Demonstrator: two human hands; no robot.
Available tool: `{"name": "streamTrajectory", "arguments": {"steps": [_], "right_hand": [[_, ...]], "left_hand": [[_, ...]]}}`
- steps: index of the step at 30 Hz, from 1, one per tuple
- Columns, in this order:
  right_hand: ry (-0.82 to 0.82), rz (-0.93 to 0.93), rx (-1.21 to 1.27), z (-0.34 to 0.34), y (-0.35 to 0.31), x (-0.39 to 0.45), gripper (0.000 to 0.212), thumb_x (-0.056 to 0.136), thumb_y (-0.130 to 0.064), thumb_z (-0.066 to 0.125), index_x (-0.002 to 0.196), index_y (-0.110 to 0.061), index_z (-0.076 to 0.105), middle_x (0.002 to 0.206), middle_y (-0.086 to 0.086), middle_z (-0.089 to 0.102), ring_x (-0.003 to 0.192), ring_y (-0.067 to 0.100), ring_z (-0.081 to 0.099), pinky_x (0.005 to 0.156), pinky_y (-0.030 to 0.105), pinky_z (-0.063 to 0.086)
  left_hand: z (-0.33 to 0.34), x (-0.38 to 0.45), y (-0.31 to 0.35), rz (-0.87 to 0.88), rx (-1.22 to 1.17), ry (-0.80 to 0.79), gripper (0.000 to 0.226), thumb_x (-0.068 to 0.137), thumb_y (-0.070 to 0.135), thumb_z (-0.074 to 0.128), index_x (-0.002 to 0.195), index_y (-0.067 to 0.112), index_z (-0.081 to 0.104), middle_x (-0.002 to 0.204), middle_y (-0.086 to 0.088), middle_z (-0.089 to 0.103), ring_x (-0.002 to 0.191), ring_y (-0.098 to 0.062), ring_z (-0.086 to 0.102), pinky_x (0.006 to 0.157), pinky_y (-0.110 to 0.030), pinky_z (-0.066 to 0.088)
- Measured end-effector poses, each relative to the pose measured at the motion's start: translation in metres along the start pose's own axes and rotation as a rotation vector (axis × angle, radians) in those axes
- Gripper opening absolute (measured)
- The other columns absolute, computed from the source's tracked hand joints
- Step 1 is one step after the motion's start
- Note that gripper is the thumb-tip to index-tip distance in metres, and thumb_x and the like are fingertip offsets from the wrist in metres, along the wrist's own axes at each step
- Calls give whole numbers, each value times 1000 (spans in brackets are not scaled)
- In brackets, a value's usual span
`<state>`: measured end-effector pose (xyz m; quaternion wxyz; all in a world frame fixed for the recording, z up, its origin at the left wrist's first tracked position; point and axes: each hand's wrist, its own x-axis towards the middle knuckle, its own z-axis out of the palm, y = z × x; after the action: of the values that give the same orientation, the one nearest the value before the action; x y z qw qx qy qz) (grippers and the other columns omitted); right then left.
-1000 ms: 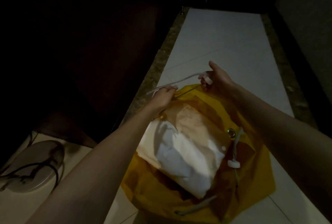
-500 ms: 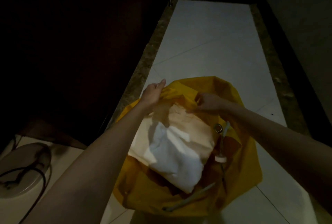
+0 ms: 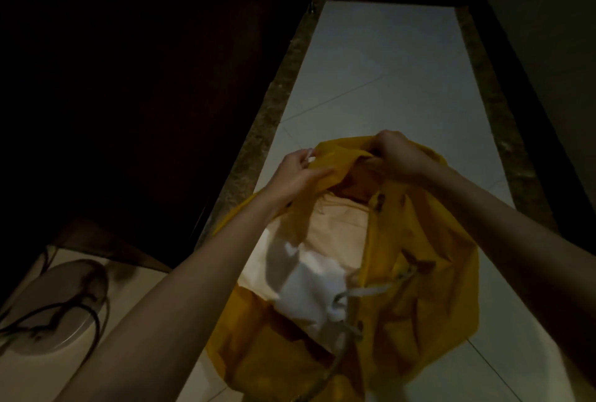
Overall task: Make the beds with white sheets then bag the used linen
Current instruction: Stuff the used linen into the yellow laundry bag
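So the yellow laundry bag (image 3: 416, 289) sits on the pale tiled floor (image 3: 387, 85) in the lower middle of the frame, mouth gaping toward the camera, and it's a thin, crinkly, slightly see-through fabric that slumps in soft folds. Inside you can see the used linen (image 3: 309, 276), a bundle of white sheet in the middle with a cream or peachy fold lying above it, filling most of the opening. A pale drawstring cord (image 3: 364, 292) runs across the right side of the mouth and trails down toward the bottom edge. Both hands are up at the far rim of the bag, just above centre frame: the left hand (image 3: 298, 172) has its grip curled tight around the yellow rim with something small and white poking out by the fingertips, can't tell what it is, and the right hand (image 3: 395, 153) is fisted around a bunched bit of the same rim just beside it. Dark wooden furniture (image 3: 145, 79) fills the upper left, and a round pale fan base (image 3: 54, 308) with a dark cable looped over it sits in the lower left corner. Lighting's really dim.
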<state>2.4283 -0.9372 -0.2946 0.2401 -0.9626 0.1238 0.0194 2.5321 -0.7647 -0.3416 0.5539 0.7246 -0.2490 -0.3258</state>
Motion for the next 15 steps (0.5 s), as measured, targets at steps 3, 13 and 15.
{"name": "streamTrajectory", "arguments": {"steps": [3,13,15], "right_hand": [[59,29,-74,0,-7,6,15,89,-12,63,79,-1,67,76,21,61,74,28,54,61,29,26],[-522,604,-146,-11,3,-30,51,86,-58,57,78,-8,56,84,5,61,96,26,61,80,36,48],[-708,697,-154,-7,8,-46,70,77,-67,61,117,-9,59,124,11,62,122,26,55,91,37,45]], "left_hand": [[-5,-1,-1,11,-48,36,33,88,13,68,121,6,62,96,-2,66,86,-7,65,71,-16,54],[-24,-16,-12,-131,-94,32,20,99,18,52,88,8,65,44,15,49,41,2,46,41,-11,33],[-18,-18,-13,-125,-68,15,20,100,21,51,91,7,63,56,11,56,49,2,50,48,-11,36]]}}
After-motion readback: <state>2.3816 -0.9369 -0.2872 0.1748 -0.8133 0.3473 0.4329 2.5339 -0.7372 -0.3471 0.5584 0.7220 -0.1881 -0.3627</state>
